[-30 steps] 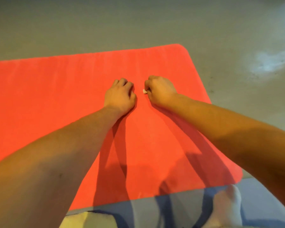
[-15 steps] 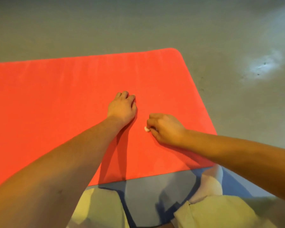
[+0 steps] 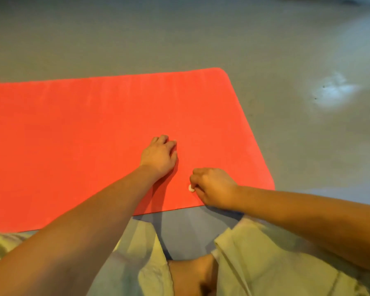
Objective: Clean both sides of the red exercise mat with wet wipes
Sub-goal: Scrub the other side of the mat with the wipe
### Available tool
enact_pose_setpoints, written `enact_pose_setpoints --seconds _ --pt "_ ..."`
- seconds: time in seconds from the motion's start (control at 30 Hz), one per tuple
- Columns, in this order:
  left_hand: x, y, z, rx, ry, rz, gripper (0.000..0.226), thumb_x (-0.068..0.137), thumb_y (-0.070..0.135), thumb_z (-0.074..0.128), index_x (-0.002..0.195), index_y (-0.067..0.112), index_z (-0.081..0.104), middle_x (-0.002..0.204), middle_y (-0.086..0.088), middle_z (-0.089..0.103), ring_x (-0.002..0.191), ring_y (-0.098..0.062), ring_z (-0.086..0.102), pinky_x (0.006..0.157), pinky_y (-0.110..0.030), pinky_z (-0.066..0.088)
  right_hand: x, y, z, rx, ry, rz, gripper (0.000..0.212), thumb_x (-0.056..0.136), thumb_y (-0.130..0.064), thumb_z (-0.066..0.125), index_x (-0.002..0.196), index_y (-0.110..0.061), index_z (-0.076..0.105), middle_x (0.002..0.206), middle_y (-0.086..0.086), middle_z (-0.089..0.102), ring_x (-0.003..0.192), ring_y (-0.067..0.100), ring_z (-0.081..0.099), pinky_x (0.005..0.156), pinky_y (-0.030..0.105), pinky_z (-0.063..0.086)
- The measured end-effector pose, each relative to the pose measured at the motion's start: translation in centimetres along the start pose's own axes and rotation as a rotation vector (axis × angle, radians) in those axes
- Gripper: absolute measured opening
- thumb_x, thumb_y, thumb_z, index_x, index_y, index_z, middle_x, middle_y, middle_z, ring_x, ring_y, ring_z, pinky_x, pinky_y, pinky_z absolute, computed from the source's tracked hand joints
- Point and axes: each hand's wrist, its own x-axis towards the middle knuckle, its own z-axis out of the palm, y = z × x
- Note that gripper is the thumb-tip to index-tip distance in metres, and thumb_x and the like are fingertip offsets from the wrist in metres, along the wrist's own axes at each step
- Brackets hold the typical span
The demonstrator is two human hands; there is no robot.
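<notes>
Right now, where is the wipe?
In the head view, the white wipe peeks from the right hand, on the red mat near its close edge, right of the left hand.

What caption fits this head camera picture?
Right hand holds a small white wipe against the red mat; left hand rests beside it.

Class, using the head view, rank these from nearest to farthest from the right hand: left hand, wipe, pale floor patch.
1. wipe, pinched in the right hand
2. left hand, beside it on the mat
3. pale floor patch, far right
</notes>
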Motion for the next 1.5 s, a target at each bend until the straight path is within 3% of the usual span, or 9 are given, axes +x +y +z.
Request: enact_pose_setpoints --seconds 0.17,0.33,0.67,0.9,1.03,1.13,1.27,1.33,1.5 --pt "-1.2 1.1 -1.2 0.044 -0.098 -0.006 0.050 0.097 0.048 0.057 0.142 0.027 0.060 0.146 -0.005 0.050 0.136 -0.028 0.044 0.106 -0.041 0.045 -0.7 -0.1 -0.1 0.034 -0.046 0.021 0.013 0.084 -0.020 0.058 0.091 -0.025 0.069 0.094 -0.005 0.062 0.085 0.025 0.063 0.063 0.035 0.046" --pt "-2.1 2.0 -2.2 0.107 -0.238 -0.011 0.086 0.081 0.077 0.063 0.152 0.030 0.049 0.154 -0.005 0.041 0.142 -0.028 0.039 0.112 -0.042 0.043 2.7 1.2 -0.8 0.039 0.072 0.179 0.014 0.087 -0.019 0.058 0.092 -0.024 0.071 0.096 -0.001 0.063 0.088 0.030 0.064 0.064 0.036 0.044" --pt "0.4 2.9 -3.4 0.110 -0.266 -0.036 0.081 0.059 0.075 0.085 0.120 0.027 0.065 0.124 -0.005 0.050 0.122 -0.030 0.049 0.096 -0.040 0.048 -1.5 0.3 0.3 0.053 -0.069 -0.092 0.013 0.085 -0.019 0.055 0.090 -0.025 0.066 0.092 -0.006 0.059 0.085 0.022 0.060 0.062 0.034 0.045" --pt "1.8 3.3 -3.8 0.125 -0.280 -0.058 0.068 0.067 0.066 0.087 0.117 0.024 0.066 0.124 -0.007 0.050 0.124 -0.031 0.050 0.096 -0.040 0.048 4.7 4.4 -1.6 0.014 0.062 0.244 0.013 0.090 -0.021 0.059 0.094 -0.020 0.071 0.101 0.001 0.063 0.093 0.031 0.063 0.068 0.037 0.046" --pt "2.4 3.2 -3.5 0.093 -0.283 -0.074 0.077 0.059 0.064 0.092 0.116 0.023 0.061 0.127 -0.011 0.047 0.127 -0.033 0.046 0.103 -0.044 0.048 1.7 2.4 -1.3 0.015 -0.046 0.103 0.012 0.085 -0.022 0.059 0.089 -0.023 0.070 0.096 -0.003 0.066 0.086 0.027 0.064 0.064 0.034 0.043" --pt "2.9 2.7 -3.5 0.077 -0.299 -0.051 0.101 0.052 0.066 0.094 0.135 0.025 0.052 0.144 -0.011 0.042 0.138 -0.034 0.039 0.111 -0.050 0.044 -1.7 1.3 -1.4 0.071 -0.148 -0.016 0.013 0.082 -0.018 0.059 0.087 -0.025 0.068 0.093 -0.012 0.064 0.081 0.017 0.062 0.060 0.028 0.032" --pt "4.1 2.1 -3.7 0.127 -0.375 -0.007 0.125 0.054 0.073 0.089 0.158 0.030 0.035 0.159 -0.011 0.034 0.146 -0.036 0.034 0.119 -0.045 0.037 -1.4 2.2 -1.3 0.095 -0.146 -0.024 0.011 0.083 -0.019 0.060 0.087 -0.025 0.068 0.091 -0.012 0.062 0.080 0.017 0.060 0.059 0.028 0.033" --pt "4.7 2.2 -3.6 0.185 -0.380 0.003 0.119 0.057 0.078 0.085 0.156 0.031 0.039 0.153 -0.010 0.041 0.141 -0.036 0.040 0.115 -0.044 0.040 0.7 3.5 -1.1 0.064 -0.066 0.006 0.010 0.084 -0.022 0.059 0.088 -0.025 0.068 0.090 -0.008 0.061 0.082 0.021 0.061 0.059 0.031 0.038" --pt "6.4 2.4 -3.2 0.145 -0.296 -0.024 0.053 0.097 0.058 0.059 0.143 0.031 0.056 0.144 -0.013 0.047 0.134 -0.037 0.044 0.111 -0.044 0.041 6.0 6.8 -1.7 0.024 0.114 0.176 0.015 0.084 -0.021 0.059 0.090 -0.025 0.072 0.095 -0.002 0.062 0.087 0.029 0.063 0.063 0.036 0.046"
